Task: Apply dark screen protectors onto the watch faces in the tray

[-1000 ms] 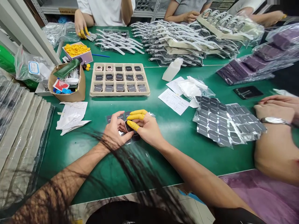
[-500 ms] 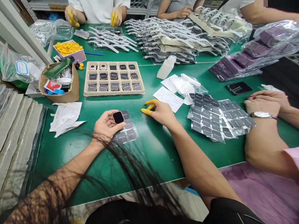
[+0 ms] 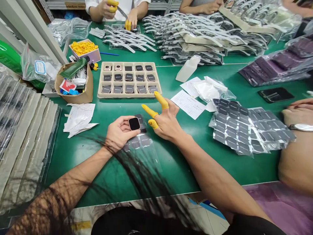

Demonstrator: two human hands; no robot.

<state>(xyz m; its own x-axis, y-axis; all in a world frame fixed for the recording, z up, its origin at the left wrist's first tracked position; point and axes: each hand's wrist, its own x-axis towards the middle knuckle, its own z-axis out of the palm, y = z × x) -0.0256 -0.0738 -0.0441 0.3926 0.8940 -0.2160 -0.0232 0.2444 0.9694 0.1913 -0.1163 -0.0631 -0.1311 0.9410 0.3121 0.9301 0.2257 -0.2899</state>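
My left hand (image 3: 118, 133) is closed around a square smartwatch body (image 3: 134, 124) with a black screen facing up and no strap. Beneath that hand lies a clear sheet of dark square film stickers (image 3: 146, 140) with pale lettering. A small darker piece (image 3: 142, 130) shows on the sheet beside my left thumb. Just right of the sheet is my right hand (image 3: 165, 119), its fingers spread apart with nothing between them. Yellow finger cots cover three of its fingertips. Part of the sheet is hidden by my left hand and by loose hair.
A beige compartment tray (image 3: 129, 96) with watch bodies lies ahead. To the left stand a cardboard box (image 3: 85, 88) of odds and ends and stacked trays (image 3: 29, 130). Rightward are a white bottle (image 3: 188, 69), papers (image 3: 188, 104) and more sticker sheets (image 3: 232, 130). People sit opposite and at right.
My right hand's fingers have gone from close together to spread and raised. My left hand keeps the watch body. The whole view has shifted, and the person opposite now lifts a strip-like thing.
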